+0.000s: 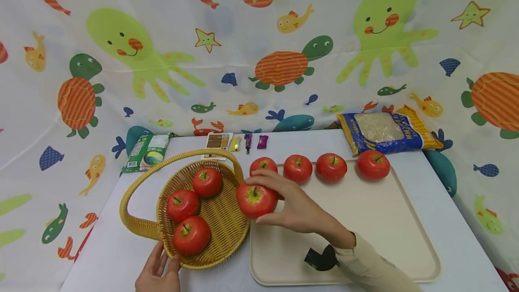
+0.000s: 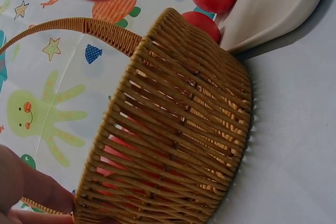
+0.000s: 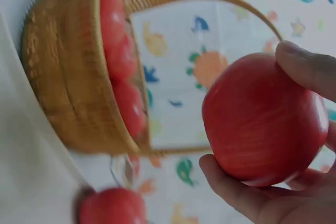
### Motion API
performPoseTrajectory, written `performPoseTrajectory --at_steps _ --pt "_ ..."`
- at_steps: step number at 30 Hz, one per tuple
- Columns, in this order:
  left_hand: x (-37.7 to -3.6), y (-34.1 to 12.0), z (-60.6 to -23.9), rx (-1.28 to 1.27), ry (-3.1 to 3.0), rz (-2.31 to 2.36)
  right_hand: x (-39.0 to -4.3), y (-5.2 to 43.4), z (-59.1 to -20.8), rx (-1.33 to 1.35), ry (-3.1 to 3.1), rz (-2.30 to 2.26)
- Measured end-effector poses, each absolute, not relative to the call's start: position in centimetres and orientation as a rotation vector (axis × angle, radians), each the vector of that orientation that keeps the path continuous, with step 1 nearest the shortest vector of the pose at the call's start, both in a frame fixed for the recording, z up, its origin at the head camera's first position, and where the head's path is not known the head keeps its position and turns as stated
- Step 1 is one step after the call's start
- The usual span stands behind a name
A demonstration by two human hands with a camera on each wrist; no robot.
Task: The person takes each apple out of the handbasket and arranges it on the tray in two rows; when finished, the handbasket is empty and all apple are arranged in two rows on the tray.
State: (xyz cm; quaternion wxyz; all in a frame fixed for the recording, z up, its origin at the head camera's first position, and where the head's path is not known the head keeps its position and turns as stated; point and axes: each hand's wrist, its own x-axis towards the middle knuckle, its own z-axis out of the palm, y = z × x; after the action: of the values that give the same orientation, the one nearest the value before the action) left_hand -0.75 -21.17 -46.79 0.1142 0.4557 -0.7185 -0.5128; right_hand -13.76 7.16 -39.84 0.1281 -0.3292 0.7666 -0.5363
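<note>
In the head view my right hand [image 1: 298,204] grips a red apple [image 1: 256,199], thumb on one side and fingers on the other, held up by the right rim of a wicker basket [image 1: 227,220]. The right wrist view shows the same apple [image 3: 265,121] close up. Three apples lie along the left side inside the basket, one of them a large apple [image 1: 192,235] at the front. My left hand [image 1: 159,270] is at the basket's front left rim, and the left wrist view shows its fingers [image 2: 47,190] right at the woven edge.
A beige tray [image 1: 365,238] lies to the right, with several apples [image 1: 331,167] along its far edge and a black patch [image 1: 321,258] near its front. Behind stand a blue and yellow bag [image 1: 385,132], a green packet [image 1: 149,152] and small wrapped sweets [image 1: 248,142]. The basket's tall handle [image 1: 134,193] arches up.
</note>
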Motion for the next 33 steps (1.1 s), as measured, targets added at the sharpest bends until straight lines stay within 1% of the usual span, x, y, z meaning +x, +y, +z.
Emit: performPoseTrajectory --at_steps 4,8,12,17,24,33 --pt "-0.7 -21.2 -46.8 1.346 -2.122 -1.496 -13.6 9.5 -40.0 -0.863 2.311 -1.624" --pt "-0.7 -21.4 -46.9 1.344 -2.128 -1.492 -13.7 10.6 -41.2 -0.78 2.369 -1.67" --pt "-0.7 -21.4 -46.9 1.348 -2.136 -1.487 -14.0 10.5 -43.0 -0.701 2.425 -1.657" --pt "-0.8 -21.3 -46.9 1.358 -2.153 -1.48 -13.9 9.3 -45.5 -0.608 2.458 -1.614" --pt "-0.7 -21.3 -46.8 1.342 -2.152 -1.475 -13.7 7.6 -48.3 -0.662 2.396 -1.617" --pt "-0.6 -21.1 -46.4 1.321 -2.145 -1.488 -13.5 6.6 -50.0 -0.68 2.369 -1.611"
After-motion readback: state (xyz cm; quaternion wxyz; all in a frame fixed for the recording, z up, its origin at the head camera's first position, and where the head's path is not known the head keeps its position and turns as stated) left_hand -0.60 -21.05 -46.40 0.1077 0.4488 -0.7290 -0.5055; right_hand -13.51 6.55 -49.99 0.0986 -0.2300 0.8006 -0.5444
